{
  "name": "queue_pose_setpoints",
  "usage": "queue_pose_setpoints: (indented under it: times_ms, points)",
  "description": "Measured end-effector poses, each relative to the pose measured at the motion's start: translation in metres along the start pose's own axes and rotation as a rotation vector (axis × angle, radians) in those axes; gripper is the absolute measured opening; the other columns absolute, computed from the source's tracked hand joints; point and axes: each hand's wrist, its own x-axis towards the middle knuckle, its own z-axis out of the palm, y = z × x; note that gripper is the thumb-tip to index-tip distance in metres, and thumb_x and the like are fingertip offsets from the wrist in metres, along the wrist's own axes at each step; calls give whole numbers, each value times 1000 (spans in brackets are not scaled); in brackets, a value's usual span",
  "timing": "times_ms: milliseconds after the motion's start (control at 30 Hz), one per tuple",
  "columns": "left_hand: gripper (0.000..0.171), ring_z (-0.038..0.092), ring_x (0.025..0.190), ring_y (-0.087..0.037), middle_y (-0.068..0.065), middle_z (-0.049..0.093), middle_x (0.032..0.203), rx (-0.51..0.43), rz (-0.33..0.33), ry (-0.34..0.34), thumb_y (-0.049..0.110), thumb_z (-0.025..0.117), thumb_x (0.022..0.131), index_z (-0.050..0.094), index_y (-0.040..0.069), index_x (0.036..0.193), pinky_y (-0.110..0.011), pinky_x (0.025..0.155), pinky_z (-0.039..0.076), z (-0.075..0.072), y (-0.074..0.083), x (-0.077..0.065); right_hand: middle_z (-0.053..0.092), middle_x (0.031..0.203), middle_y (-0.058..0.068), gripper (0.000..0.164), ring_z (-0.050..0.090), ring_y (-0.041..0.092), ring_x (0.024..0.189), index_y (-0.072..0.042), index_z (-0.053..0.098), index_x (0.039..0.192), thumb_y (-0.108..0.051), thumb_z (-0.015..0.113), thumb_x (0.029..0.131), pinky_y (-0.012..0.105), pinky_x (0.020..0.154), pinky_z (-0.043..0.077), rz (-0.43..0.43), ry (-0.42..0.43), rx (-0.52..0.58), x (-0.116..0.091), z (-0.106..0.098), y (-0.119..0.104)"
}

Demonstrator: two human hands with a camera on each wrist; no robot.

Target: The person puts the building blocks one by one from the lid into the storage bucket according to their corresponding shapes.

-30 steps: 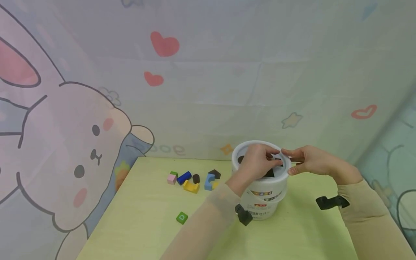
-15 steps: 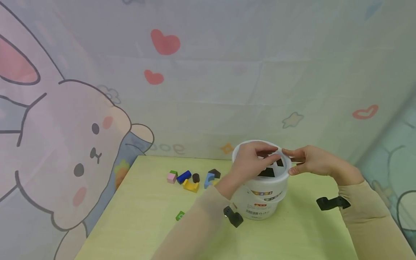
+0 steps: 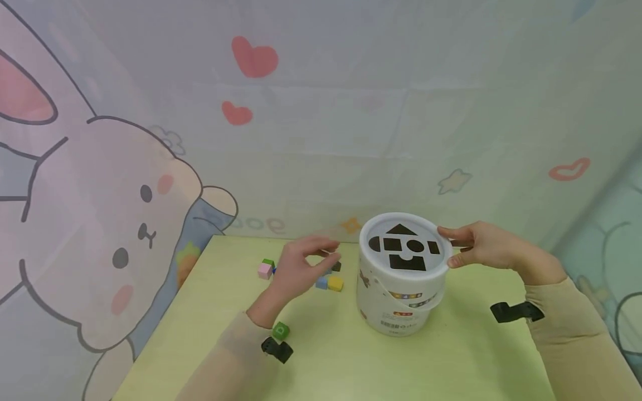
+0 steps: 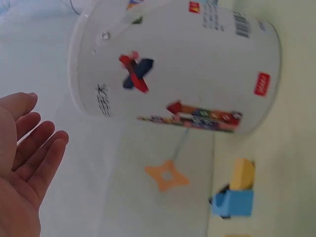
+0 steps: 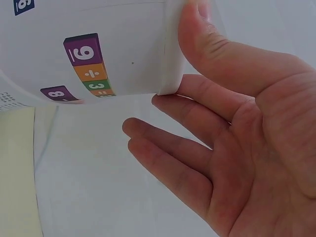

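Fingers [image 3: 448, 232] of the right hand [image 3: 484, 249] pinch the lid rim of the white bucket [image 3: 401, 278] at its 3 o'clock side, thumb below and index finger on top; the other fingers lie loosely beside it. I judge that this grip keeps the bucket steady on the table [image 3: 331, 356]. The left hand [image 3: 296, 267] hovers at 9 o'clock from the bucket, fingers relaxed and a little spread, holding nothing, just above the small blocks [image 3: 328, 283]. A green block [image 3: 281, 331] lies apart, near the left wrist.

The bucket stands upright at the right of the table's middle, its long axis vertical. Its lid [image 3: 403, 249] with black shape holes faces up, the triangle hole toward 12 o'clock.
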Motion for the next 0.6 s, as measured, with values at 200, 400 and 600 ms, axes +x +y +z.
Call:
queue_pose_setpoints:
  times_ms: [200, 400, 600]
  points:
    - [18, 74, 86, -9, 2, 80, 105, 98, -189, -141, 15, 82, 97, 84, 7, 114, -34, 77, 64, -35, -34, -50, 41, 161, 26, 78, 53, 57, 136, 9, 44, 156, -24, 82, 97, 66, 106, 50, -14, -1, -11, -1, 0, -1]
    - [22, 74, 91, -13, -7, 80, 107, 109, -310, -325, 13, 83, 96, 81, 1, 115, -35, 84, 64, -57, -56, -86, 42, 160, 26, 77, 54, 56, 135, 9, 43, 157, -22, 82, 97, 63, 106, 51, -26, 5, -16, -1, 0, 1]
    - [28, 74, 95, -17, -13, 79, 111, 104, -426, -452, 13, 85, 94, 80, 0, 118, -37, 86, 63, -75, -74, -110, 42, 160, 26, 78, 53, 55, 136, 9, 43, 157, -23, 81, 98, 63, 106, 51, -32, -1, -8, 1, 1, 2]
